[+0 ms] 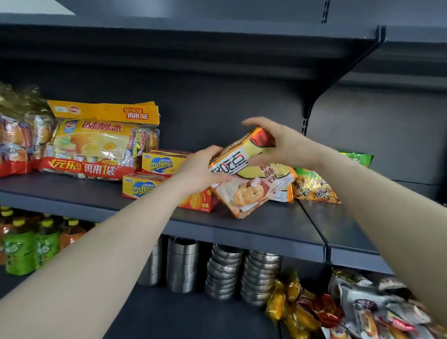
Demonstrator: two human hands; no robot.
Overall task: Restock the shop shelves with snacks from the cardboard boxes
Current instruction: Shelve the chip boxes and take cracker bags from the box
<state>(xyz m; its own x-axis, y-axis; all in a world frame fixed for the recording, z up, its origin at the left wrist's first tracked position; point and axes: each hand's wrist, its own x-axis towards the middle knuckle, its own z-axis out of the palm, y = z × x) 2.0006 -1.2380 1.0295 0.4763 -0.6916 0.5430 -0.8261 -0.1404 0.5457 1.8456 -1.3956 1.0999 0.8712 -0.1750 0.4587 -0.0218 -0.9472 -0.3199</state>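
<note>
Together, left hand (199, 171) and right hand (282, 144) grip the tilted biscuit packet (247, 178).

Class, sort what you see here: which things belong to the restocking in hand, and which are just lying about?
In the job: left hand, right hand, the biscuit packet both grip, the middle shelf under it.
Lying about: Zecheese boxes, yellow cake bag, green snack bag, drink bottles, steel bowls.
</note>
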